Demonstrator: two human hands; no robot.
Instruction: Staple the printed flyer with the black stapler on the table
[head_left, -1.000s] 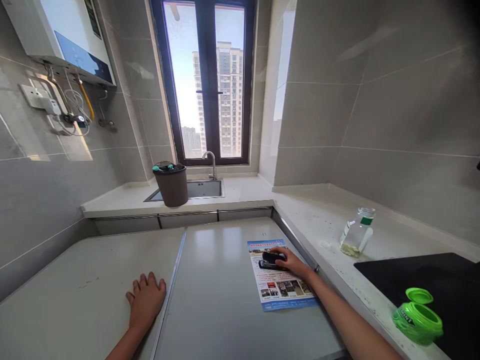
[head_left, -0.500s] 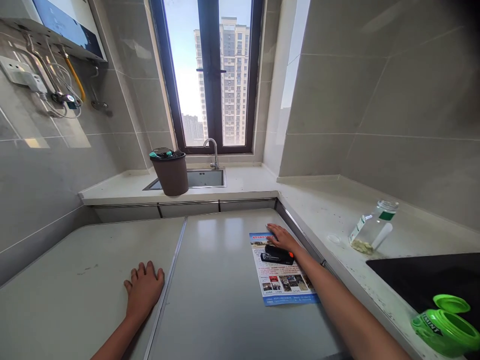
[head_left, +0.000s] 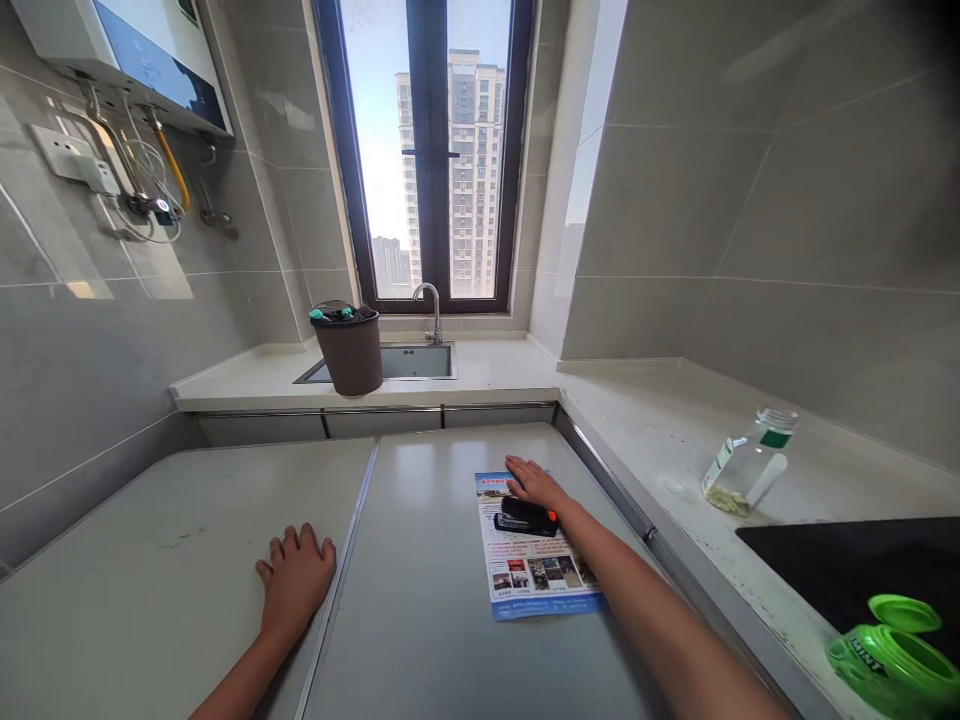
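Observation:
A printed flyer point(head_left: 529, 570) with a blue border lies flat on the grey table point(head_left: 420, 600). A black stapler with an orange end point(head_left: 525, 516) rests on the flyer's upper half. My right hand point(head_left: 534, 481) lies open and flat on the flyer's top edge, just beyond the stapler, and holds nothing. My left hand point(head_left: 296, 578) rests palm down on the table to the left, fingers apart, beside the seam between the two tabletops.
A white counter point(head_left: 645, 420) runs along the right with a tilted glass jar point(head_left: 746, 462), a black cooktop point(head_left: 862, 565) and an open green tub point(head_left: 892, 655). At the back are a sink point(head_left: 409, 362), a tap and a brown bin point(head_left: 350, 350).
My right hand let go of the stapler, which now rests on the flyer, and slid forward to lie flat on the flyer's top edge. My left hand stayed put.

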